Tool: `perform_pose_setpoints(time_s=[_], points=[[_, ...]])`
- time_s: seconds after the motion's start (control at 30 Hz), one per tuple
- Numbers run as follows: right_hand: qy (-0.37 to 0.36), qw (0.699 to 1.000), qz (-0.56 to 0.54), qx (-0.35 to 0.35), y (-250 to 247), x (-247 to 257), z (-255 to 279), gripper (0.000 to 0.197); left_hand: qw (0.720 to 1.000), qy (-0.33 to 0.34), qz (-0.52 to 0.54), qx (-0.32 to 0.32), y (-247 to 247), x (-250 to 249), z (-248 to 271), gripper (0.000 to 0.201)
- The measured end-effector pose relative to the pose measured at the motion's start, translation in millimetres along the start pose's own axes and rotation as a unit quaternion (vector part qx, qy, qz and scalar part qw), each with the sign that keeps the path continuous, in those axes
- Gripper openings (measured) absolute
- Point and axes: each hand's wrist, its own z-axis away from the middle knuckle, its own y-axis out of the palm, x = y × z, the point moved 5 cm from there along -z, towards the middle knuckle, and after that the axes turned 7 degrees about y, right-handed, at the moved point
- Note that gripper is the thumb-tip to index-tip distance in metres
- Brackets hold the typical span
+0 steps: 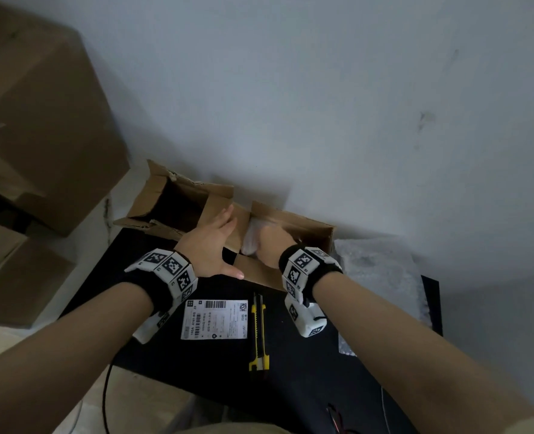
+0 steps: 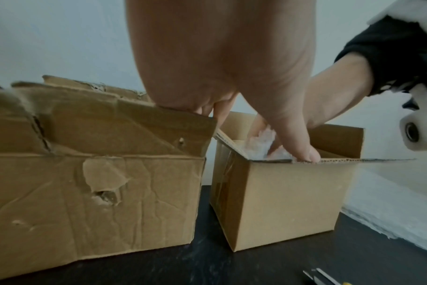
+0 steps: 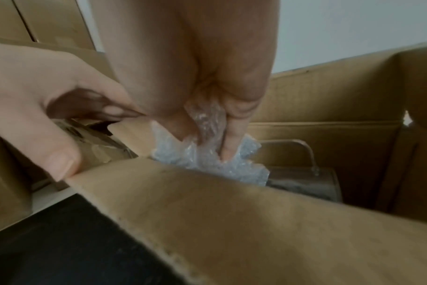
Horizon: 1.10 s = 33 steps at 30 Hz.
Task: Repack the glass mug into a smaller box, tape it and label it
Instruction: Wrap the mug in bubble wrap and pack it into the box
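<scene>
Mug (image 3: 302, 173): clear glass, curved handle, inside small box (image 2: 288, 202). Right hand (image 1: 270, 249) pinches bubble wrap (image 3: 207, 162) at its 9 o'clock; left hand (image 1: 211, 245), fingers straight, holds flap (image 1: 225, 220).

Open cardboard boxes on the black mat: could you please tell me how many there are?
2. The crumpled larger box stands at the mat's far left; the smaller box stands just right of it, with both hands at it. The closed cartons stacked off the mat are not counted.

On my black bench (image 1: 171, 355) stand a worn box (image 2: 90, 192) and, just beside it, a smaller box (image 2: 288, 200). Nearer me lie a label (image 1: 214, 319) and a yellow knife (image 1: 258, 335); bubble wrap (image 1: 381, 277) lies right.
</scene>
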Motion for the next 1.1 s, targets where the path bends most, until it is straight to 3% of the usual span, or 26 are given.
perform_pose_setpoints(time_s=[0.2,0.33,0.43,0.57,0.73,0.87,1.1], points=[[-0.059,0.998,0.012,-0.008,16,-13,-9,0.038,1.0,0.0,-0.014,0.006,1,1,-3,0.101],[-0.077,0.995,-0.063,-0.008,5,-16,-4,0.039,1.0,0.008,-0.015,0.026,2,2,-2,0.082],[-0.086,0.984,-0.149,-0.055,-6,-36,9,0.044,0.999,0.019,-0.011,0.031,4,3,-2,0.077],[-0.021,0.985,-0.119,-0.121,-8,-62,14,0.018,0.999,0.031,-0.012,0.023,4,0,-3,0.078],[-0.098,0.99,-0.084,-0.051,13,-36,17,0.035,0.999,0.029,-0.016,0.015,4,0,-6,0.082],[-0.083,0.99,-0.113,0.001,23,-23,5,0.04,0.999,0.021,-0.032,0.018,5,1,-8,0.089],[-0.058,0.996,-0.037,0.054,37,-6,-13,0.043,0.999,0.021,-0.038,0.015,6,1,-7,0.094]])
